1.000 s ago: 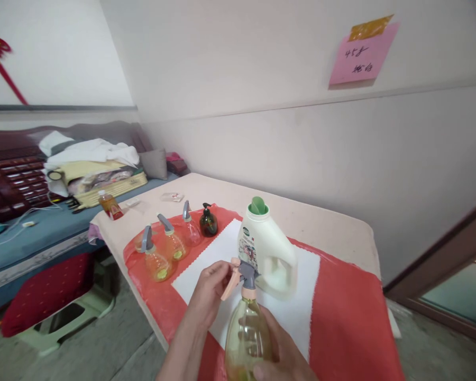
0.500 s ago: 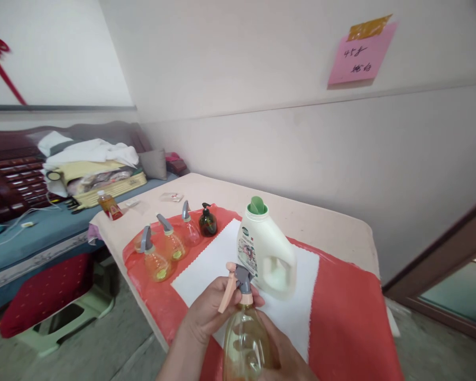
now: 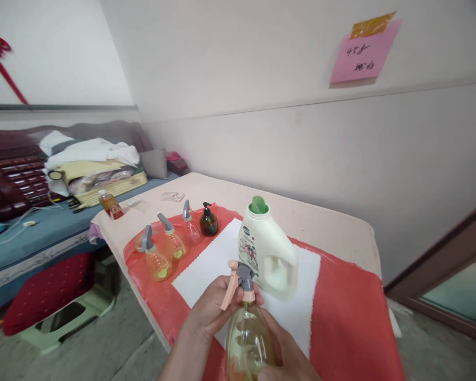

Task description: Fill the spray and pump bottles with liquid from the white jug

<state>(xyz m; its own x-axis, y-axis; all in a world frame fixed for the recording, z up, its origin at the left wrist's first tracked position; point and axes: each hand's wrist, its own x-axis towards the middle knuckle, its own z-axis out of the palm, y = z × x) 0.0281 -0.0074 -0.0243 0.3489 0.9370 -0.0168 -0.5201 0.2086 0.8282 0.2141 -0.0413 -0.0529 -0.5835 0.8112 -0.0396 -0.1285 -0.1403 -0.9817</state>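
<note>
A clear yellowish spray bottle (image 3: 247, 338) stands upright in front of me, its grey and peach trigger head (image 3: 244, 278) seated at the neck. My left hand (image 3: 214, 304) is closed around the peach collar below the trigger, some fingers hidden behind it. Lower down, my right hand (image 3: 287, 352) wraps the bottle's body from the right. Just beyond the bottle, a large cream detergent jug (image 3: 267, 248) with a green spout in its uncapped mouth rests on a white sheet (image 3: 206, 270).
Several spray bottles with grey heads (image 3: 158, 259) line the left of the red cloth (image 3: 349, 312), beside a dark pump bottle (image 3: 209, 221). An amber bottle (image 3: 110, 205) lies tilted near the table's far left corner. A red-topped stool (image 3: 59, 291) stands at lower left.
My hands and the spray bottle have shifted very slightly within the view, which itself moved a little. Both hands keep the same hold.
</note>
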